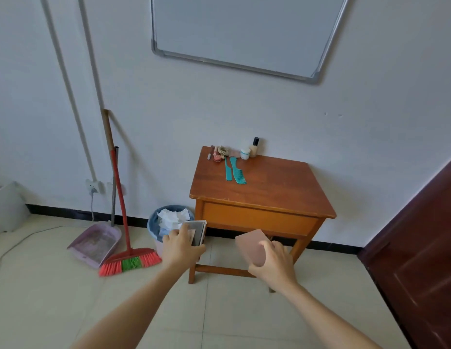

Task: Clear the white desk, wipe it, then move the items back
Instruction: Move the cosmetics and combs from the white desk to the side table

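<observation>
My left hand (180,246) grips a stack of thin books (199,231) held upright in front of the bin. A pink flat box (251,245) is gripped by my right hand (273,264). Both are held in the air before a small brown wooden table (277,192). On its far left part lie two teal combs (235,172), a hair scrunchie (222,151), a small red pot (217,158), a white jar (245,153) and a foundation bottle (254,147). No white desk is in view.
A blue-lined bin (154,226) full of paper stands left of the table. A red broom (130,261) and lilac dustpan (95,244) lean at the wall. A dark wooden door (420,248) is at right, a whiteboard (244,31) above.
</observation>
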The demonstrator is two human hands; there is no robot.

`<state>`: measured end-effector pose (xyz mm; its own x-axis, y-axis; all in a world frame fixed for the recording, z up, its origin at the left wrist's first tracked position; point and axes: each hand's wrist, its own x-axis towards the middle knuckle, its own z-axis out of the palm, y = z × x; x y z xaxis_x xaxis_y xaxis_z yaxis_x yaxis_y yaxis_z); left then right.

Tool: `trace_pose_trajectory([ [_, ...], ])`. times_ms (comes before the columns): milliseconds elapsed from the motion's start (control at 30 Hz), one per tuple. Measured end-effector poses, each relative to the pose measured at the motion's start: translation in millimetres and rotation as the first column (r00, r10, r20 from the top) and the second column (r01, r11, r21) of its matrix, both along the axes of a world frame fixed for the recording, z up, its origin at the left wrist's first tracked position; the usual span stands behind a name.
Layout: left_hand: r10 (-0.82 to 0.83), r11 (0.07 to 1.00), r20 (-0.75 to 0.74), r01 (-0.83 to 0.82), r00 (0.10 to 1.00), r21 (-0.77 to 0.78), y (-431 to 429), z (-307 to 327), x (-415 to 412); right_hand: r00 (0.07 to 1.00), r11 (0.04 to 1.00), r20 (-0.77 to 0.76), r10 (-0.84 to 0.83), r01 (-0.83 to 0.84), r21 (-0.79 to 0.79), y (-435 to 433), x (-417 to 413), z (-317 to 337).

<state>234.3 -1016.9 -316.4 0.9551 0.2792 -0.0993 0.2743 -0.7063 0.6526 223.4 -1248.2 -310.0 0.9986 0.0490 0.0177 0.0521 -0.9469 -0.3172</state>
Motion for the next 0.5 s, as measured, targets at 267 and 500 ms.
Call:
trace_pose_trajectory([
  [267, 0.044, 0.998, 0.026, -0.046, 0.999, 0.054, -32, 12, 126, 1.0, 0.998, 0.004, -0.027, 0.027, 0.053, -22, 128, -3],
  [500, 0.067, 0.996, -0.07, -0.063, 0.995, 0.056, -38, -27, 172, 0.998, 0.994, -0.065, 0.021, -0.014, 0.105, -18, 187, -25],
])
